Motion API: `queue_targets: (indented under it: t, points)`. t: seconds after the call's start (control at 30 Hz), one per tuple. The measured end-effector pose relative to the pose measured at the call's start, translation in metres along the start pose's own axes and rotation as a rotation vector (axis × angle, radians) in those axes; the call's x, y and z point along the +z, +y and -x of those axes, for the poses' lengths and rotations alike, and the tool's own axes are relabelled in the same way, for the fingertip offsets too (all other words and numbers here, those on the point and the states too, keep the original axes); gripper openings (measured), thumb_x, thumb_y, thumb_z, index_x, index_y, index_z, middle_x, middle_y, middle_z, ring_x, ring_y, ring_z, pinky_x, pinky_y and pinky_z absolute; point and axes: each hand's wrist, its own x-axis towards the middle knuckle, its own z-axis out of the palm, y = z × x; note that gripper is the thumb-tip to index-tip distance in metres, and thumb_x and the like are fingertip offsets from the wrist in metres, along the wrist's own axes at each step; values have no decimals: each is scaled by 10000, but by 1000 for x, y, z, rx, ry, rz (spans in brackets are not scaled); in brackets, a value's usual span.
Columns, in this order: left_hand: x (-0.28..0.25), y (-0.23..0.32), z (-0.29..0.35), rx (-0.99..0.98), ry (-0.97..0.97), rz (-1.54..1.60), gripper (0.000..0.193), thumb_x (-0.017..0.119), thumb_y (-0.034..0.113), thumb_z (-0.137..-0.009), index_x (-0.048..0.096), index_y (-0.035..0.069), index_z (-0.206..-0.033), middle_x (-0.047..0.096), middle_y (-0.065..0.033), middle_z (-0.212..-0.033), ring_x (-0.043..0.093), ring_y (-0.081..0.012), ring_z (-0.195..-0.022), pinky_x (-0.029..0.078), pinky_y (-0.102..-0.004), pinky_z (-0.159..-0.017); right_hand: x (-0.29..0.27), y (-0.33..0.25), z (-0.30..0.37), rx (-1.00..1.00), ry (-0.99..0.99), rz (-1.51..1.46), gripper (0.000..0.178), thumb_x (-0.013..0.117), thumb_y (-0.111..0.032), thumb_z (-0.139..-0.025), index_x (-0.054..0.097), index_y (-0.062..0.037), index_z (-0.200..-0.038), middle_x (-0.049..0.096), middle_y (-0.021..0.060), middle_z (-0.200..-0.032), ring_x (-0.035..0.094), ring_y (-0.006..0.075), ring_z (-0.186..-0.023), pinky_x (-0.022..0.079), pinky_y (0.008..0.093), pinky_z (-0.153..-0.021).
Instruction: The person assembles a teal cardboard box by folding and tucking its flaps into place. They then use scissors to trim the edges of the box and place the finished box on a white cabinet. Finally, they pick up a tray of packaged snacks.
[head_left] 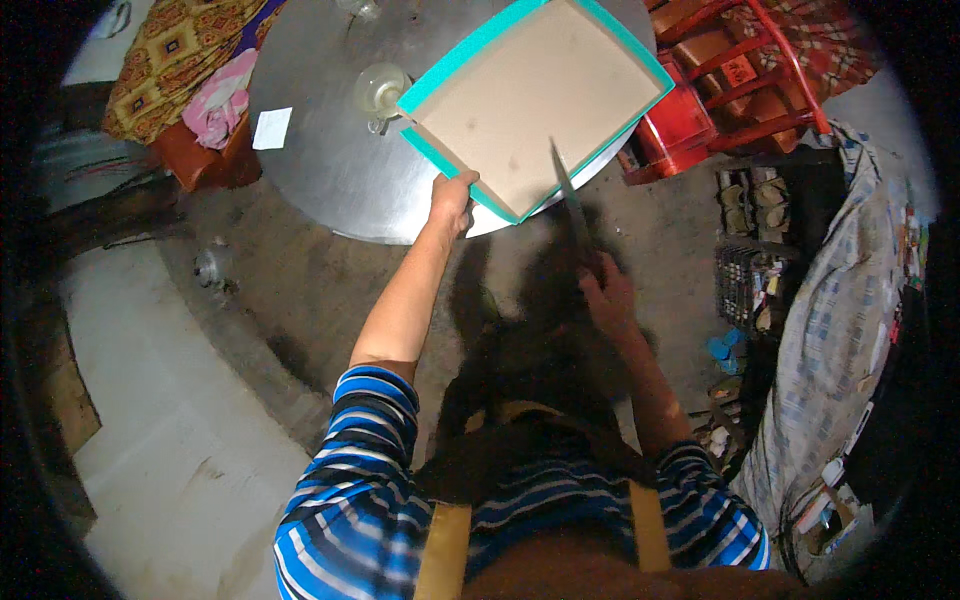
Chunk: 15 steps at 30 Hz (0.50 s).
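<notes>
A shallow rectangular cardboard box point(535, 95), plain brown inside with teal edges, lies open side up at the right of a round metal table point(310, 180). My left hand point(453, 203) grips its near left edge, the thumb over the rim. In my right hand point(608, 290) is a knife point(568, 190), held by its handle, which the fingers mostly hide. The blade points up and away, its tip appearing over the box's near right edge; whether it touches the cardboard I cannot tell.
A glass mug point(383, 92) stands left of the box, with a white paper slip point(271, 129) farther left. Beyond the table's right side is a red chair point(690, 125). A dark crate point(745, 275) and a long cloth-covered thing point(825, 330) line the right. Patterned fabric point(180, 65) lies at upper left.
</notes>
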Motion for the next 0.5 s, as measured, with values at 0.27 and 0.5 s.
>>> queue_targets:
  t: [0.27,0.5]
  points:
    - [-11,-3,-5,123,125,-248,188,619,83,-757,574,-27,-902,580,-91,-695,529,-195,-501,371,-343,-420,71,-17,-1,-66,-50,15,356,570,-251,-912,512,-11,-1168,649,191,-951,643,349,-854,504,426,-740]
    - [-6,-23,-19,245,179,-301,316,527,40,-732,580,-81,-1019,648,-209,-933,626,-347,-867,461,-396,-813,104,-2,5,20,67,157,386,571,-201,-908,474,-13,-1230,637,197,-966,638,332,-865,494,388,-747]
